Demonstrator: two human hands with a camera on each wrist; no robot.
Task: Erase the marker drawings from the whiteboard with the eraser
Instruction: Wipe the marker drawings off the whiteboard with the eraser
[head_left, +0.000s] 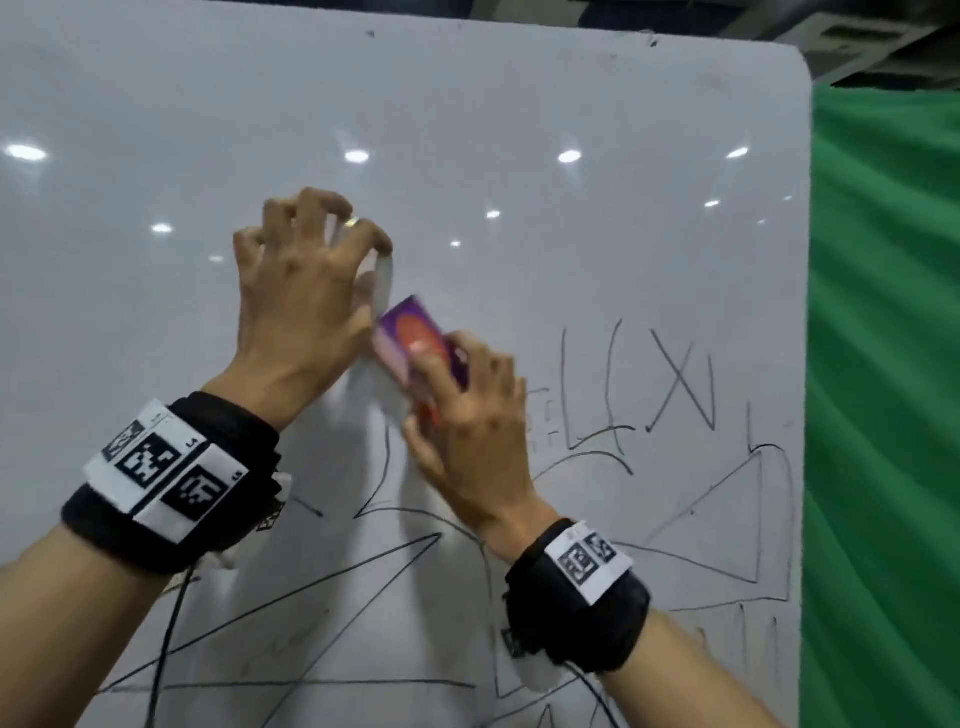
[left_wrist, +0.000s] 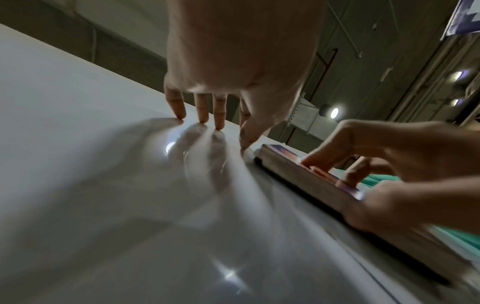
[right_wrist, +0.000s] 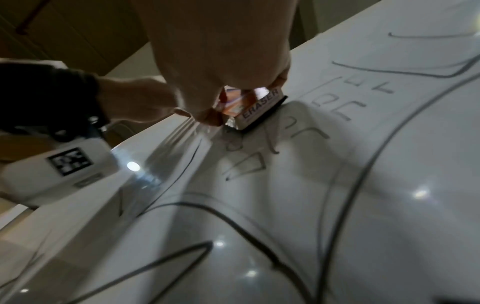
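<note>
My right hand (head_left: 467, 415) is gripping the eraser (head_left: 415, 348), pressing it flat against the whiteboard (head_left: 571, 104) above the marker drawings (head_left: 675, 384). My left hand (head_left: 306, 291) is holding nothing, its spread fingertips (left_wrist: 179, 111) bracing on the board.

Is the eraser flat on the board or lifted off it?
Flat on it. The eraser lies with its dark pad against the whiteboard, with the right hand gripping it.

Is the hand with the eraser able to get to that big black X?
Probably yes. The right hand presses the purple and orange eraser on the white whiteboard, and only bare board and a few marker lines lie between it and the black marker X.
</note>
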